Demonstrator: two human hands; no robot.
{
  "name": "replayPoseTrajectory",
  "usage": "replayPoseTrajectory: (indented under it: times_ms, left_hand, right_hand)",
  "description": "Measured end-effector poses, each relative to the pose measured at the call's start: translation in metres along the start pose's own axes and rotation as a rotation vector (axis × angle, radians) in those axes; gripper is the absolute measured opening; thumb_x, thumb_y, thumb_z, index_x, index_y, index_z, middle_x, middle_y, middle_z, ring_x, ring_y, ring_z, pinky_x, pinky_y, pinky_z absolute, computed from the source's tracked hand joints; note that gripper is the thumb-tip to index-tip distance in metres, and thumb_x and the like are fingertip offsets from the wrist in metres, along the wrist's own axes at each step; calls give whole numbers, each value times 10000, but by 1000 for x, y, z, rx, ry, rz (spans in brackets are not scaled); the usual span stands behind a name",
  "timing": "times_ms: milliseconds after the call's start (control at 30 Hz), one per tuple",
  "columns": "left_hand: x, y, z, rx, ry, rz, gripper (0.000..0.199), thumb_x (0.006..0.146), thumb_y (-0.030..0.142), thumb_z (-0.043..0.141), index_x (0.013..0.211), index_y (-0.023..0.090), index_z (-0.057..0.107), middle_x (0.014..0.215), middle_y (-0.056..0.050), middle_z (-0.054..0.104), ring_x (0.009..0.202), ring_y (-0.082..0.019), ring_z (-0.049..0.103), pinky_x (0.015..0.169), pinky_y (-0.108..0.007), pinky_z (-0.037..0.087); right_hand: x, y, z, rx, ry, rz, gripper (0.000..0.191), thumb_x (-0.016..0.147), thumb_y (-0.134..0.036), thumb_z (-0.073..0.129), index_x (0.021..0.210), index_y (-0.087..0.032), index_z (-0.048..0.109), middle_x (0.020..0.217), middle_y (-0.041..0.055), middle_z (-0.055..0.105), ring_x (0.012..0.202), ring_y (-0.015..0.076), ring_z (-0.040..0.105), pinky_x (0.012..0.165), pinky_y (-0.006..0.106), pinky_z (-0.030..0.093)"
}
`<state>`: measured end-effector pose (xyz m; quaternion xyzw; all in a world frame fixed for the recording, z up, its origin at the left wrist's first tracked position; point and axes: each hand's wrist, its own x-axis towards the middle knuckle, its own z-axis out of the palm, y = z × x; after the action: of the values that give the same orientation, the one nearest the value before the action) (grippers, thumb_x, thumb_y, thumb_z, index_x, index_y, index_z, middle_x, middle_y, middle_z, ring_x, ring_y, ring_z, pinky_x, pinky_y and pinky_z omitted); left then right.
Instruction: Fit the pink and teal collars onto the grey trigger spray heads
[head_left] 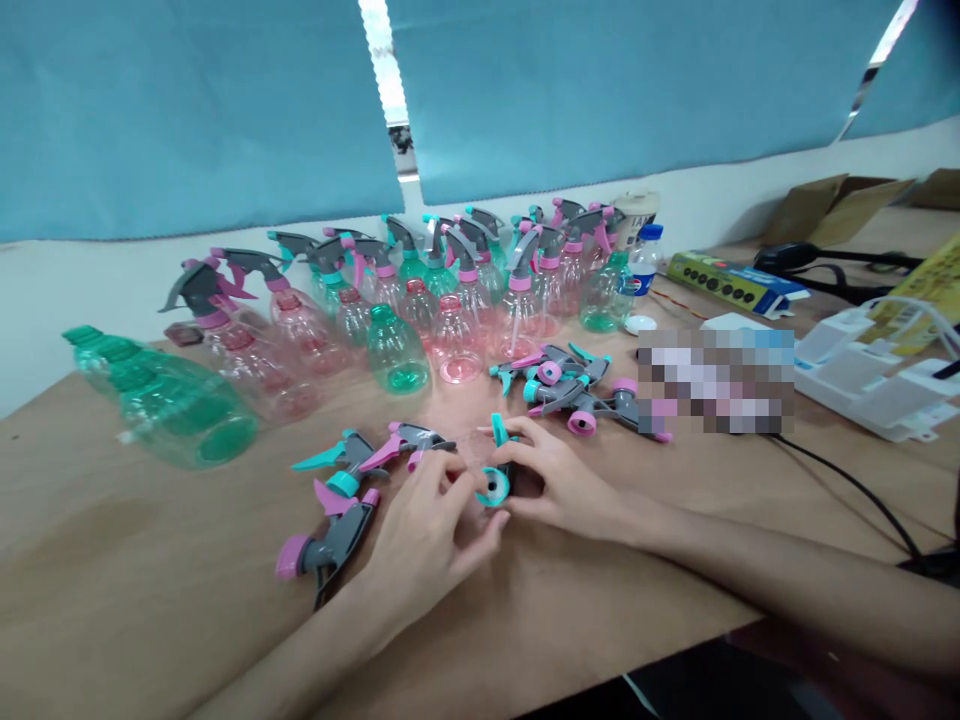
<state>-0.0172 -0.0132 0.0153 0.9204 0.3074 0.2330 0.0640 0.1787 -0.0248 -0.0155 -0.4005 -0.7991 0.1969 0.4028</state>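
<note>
Near the middle of the table, my right hand holds a grey and teal spray head, its open teal collar facing up toward me. My left hand is at the collar's left side, with bent fingertips at its rim; whether they pinch anything small is hidden. Left of my left hand lie loose spray heads, among them a pink-collared one and a teal-collared one. A heap of more spray heads lies beyond my right hand. Behind stand a green bottle without a head and a clear pinkish one.
Several bottles fitted with spray heads stand along the wall. Green bottles overlap at the left. On the right are a drink bottle, a patterned box, a clear plastic tray, a black cable and a cardboard box.
</note>
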Motion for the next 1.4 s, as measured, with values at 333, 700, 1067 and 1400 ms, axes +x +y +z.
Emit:
replayPoseTrajectory:
  times_ms: [333,700,1067,1400]
  left_hand:
    - [-3,-4,0,-40,-45,7,156,832,292,560,965,213,579,952,-56,477,774,-180,501,680,-343,481]
    - [-4,4,4,-88,-26,2,260,837,305,554,1070,193,531,1004,-74,508,813,-190,540,684,-343,512]
    - [-11,10,6,-210,32,-137,361,905,281,476,1253,230,392,965,-43,537,739,-152,556,621,-281,497]
    - [-14,1,12,-209,42,-92,246,909,248,445,1152,204,451,828,-3,537,610,-119,517,521,-235,413]
  right_hand:
    - [1,-2,-1,-3,-11,-17,280,808,-278,652,1076,-223,593,1212,88,505,1160,231,477,972,414,413]
    - [0,-1,-2,-21,-27,-14,306,801,-286,660,1091,-220,586,1205,93,513,1160,232,481,978,416,415]
    - [1,3,-3,-17,-21,-36,318,805,-271,657,1108,-225,573,1241,92,483,1184,227,467,988,410,411]
    - [17,12,-60,-353,-104,-24,265,793,-342,654,1011,-201,605,1230,115,489,1151,260,485,952,411,420]
